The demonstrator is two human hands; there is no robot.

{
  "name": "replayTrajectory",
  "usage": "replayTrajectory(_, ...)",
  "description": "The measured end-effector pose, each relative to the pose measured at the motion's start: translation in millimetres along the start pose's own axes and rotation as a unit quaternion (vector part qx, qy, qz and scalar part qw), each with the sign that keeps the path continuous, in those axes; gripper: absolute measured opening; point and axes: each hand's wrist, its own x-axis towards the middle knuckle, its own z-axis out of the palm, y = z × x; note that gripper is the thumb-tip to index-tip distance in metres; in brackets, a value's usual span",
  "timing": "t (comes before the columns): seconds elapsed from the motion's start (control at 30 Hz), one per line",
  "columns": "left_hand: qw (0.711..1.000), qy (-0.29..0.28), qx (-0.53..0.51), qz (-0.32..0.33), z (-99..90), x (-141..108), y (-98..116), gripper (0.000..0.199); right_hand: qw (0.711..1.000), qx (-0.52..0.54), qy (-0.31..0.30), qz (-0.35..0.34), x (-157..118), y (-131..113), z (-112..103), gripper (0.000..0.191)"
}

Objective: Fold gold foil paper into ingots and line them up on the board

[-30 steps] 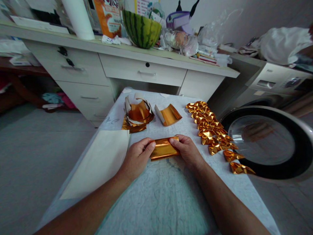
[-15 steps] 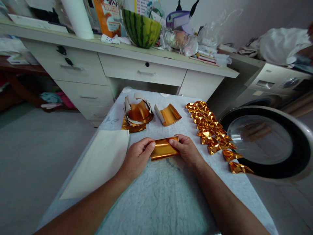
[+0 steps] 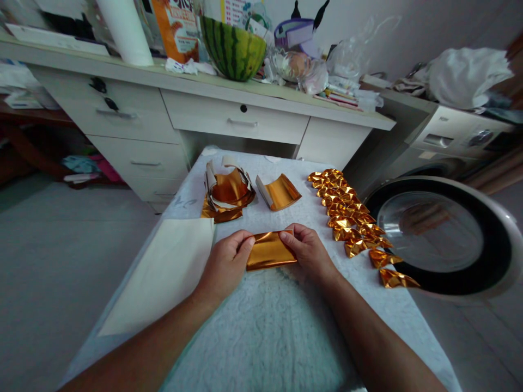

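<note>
place: home | signs: washing machine (image 3: 429, 228), white desk with drawers (image 3: 200, 114), cut watermelon (image 3: 232, 50)

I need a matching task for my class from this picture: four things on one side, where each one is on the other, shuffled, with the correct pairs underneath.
Things
1. Smooth gold sheet
2. Half watermelon
3. Cream paper
4. Folded gold pieces

Places
A. Lying along the left edge of the cloth-covered table
B. Grouped on the right side of the table
C. Held between the left hand and the right hand
D. Up on the counter behind the table

Right pairs: 1-C, 2-D, 3-A, 4-B
</note>
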Motion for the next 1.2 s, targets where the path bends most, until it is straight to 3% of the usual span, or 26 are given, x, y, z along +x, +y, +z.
replayTrajectory(0.17, 0.998, 0.005, 0.067, 0.017, -0.6, -0.9, 0.7, 0.021, 0.986, -0.153, 0.046, -0.054, -0.1, 4.4, 0.1, 0.023)
replayTrajectory(0.5, 0.963, -0.030, 0.266, 0.024, 2.9, -1.4, -2.2, 0.017, 0.946, -0.312, 0.025, -0.079, -0.2, 2.3, -2.2, 0.016)
replayTrajectory(0.83, 0.924, -0.036, 0.374, 0.071, 6.2, -0.7, -4.5, 0.013, 0.843, -0.532, 0.051, -0.057, -4.9, -5.4, 8.9, 0.014)
replayTrajectory(0.97, 0.910, -0.035, 0.406, 0.083, 7.2, 0.0, -6.2, 0.013, 0.819, -0.568, 0.056, -0.058, -5.2, -3.9, 11.9, 0.013)
replayTrajectory(1.2, 0.910, -0.013, 0.406, 0.087, 6.9, -0.6, -9.0, 0.011, 0.819, -0.569, 0.052, -0.052, -5.0, -2.7, 10.3, 0.012)
